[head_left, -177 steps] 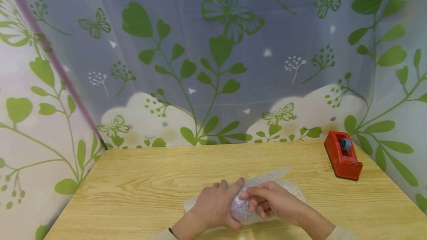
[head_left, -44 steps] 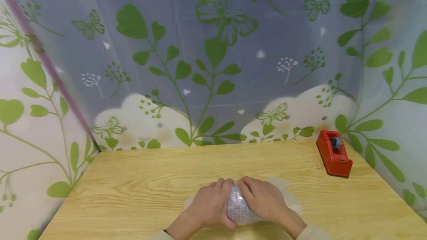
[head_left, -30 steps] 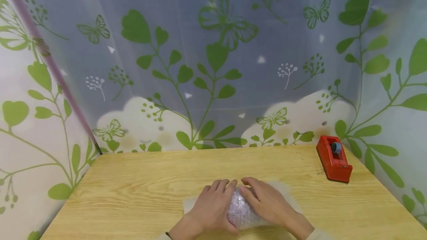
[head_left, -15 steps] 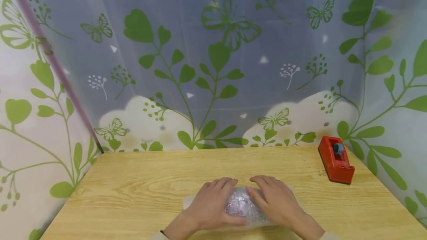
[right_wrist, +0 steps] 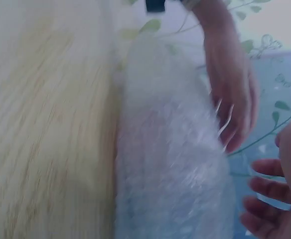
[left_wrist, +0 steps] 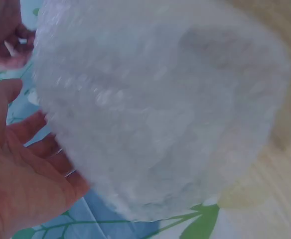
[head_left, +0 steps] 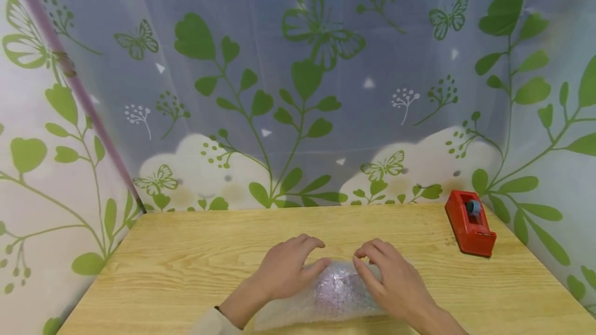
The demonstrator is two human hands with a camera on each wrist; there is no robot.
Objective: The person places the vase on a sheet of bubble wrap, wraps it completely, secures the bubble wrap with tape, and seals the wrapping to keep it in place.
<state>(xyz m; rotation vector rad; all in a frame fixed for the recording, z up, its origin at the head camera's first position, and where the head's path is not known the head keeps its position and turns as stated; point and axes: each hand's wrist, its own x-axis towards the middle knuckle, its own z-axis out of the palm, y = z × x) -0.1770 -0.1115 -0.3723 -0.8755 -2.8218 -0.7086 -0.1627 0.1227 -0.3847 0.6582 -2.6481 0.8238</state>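
Note:
A bundle of clear bubble wrap [head_left: 339,291] lies on the table in front of me, rolled round something purplish whose kind the wrap hides. At its far left side is my left hand [head_left: 285,269], thumb and fingers spread; in the left wrist view its fingers [left_wrist: 48,148] are partly behind the wrap [left_wrist: 155,114]. My right hand [head_left: 398,280] hovers at the bundle's right end with loosely bent fingers. From the right wrist, this hand [right_wrist: 280,191] appears apart from the wrap [right_wrist: 170,164]. Neither hand grips it.
A red tape dispenser [head_left: 471,226] with a small roll of tape stands at the table's right rear. Behind the wooden table [head_left: 209,257] hangs a curtain [head_left: 354,107] printed with leaves and butterflies, which also closes off both sides.
Both hands held the bundle earlier; now they have come off it. The left hand has moved up and left, the right slightly right. More of the wrap shows, and its loose rear flap is down.

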